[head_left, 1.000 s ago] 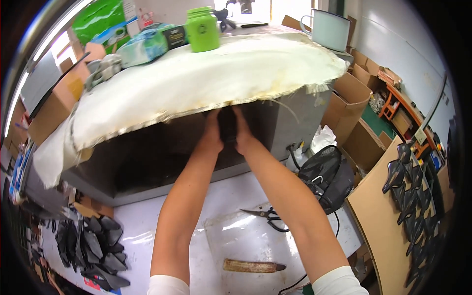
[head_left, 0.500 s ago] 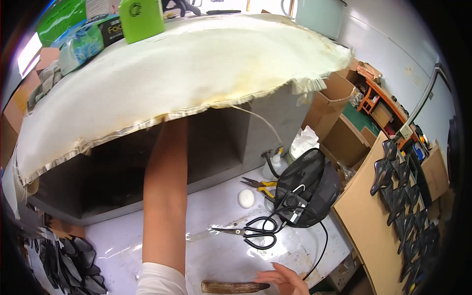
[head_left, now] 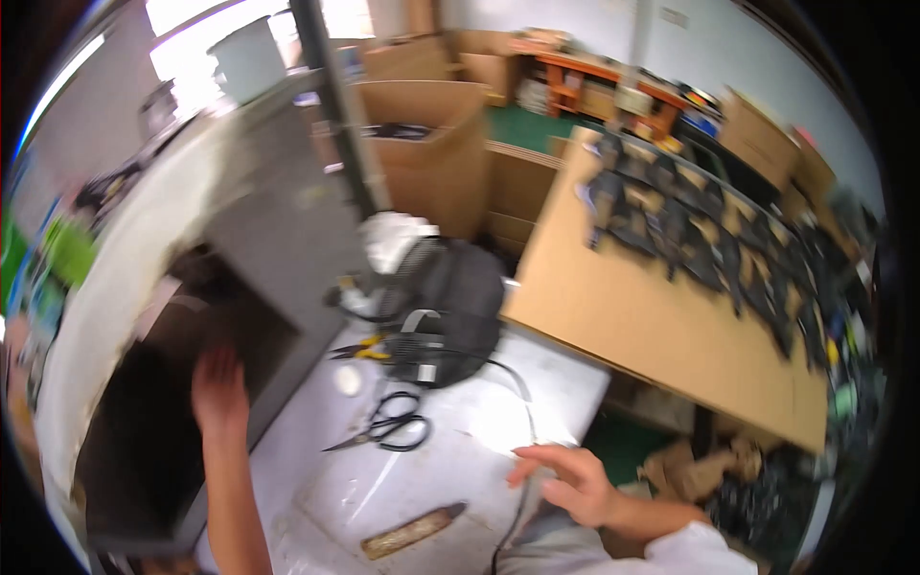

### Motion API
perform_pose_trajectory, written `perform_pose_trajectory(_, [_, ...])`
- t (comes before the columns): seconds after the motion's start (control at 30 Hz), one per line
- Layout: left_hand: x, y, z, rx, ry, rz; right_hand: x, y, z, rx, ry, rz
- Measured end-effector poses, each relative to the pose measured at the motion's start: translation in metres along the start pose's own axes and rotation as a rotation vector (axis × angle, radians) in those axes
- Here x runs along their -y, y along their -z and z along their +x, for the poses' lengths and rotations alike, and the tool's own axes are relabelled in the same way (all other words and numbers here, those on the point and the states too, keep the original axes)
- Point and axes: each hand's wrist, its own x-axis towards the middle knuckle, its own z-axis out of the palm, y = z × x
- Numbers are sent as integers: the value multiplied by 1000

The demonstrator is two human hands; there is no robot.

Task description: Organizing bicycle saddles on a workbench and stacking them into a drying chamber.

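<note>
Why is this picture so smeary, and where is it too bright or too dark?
Head view: blur, probably camera motion, softens the white cloth and left hand; head view again: the window and part of the tabletop glare white; same head view: the grey box is deeply shadowed inside.

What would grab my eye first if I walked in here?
Probably the tan cardboard sheet on the right, with black pieces spread across its far part. Next, the big grey box on the left, topped with pale cloth, with the left hand at its dark opening. Between them, black-handled scissors lie on the white table.
</note>
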Motion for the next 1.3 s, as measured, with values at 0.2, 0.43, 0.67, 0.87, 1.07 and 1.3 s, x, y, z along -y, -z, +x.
perform_pose_trajectory(0.2, [45,-8,-274,-13,461,-18,3,59,-26,-303,-152,198])
perform_pose_trajectory(0.43, [85,-53,-378,284,786,202,-53,277,50,-1185,-112,852])
perform_pose_trajectory(0.67, [116,-72,-397,409,841,257,-68,438,32,-1412,-147,860])
perform_pose_trajectory(0.87, [120,-73,-396,352,830,243,-32,391,-65,-1466,381,673])
perform_pose_trajectory(1.07, [126,-75,-377,398,921,254,-12,432,-152,-1922,474,738])
perform_pose_trajectory(1.3, [131,-74,-371,407,883,240,8,479,-192,-1986,188,855])
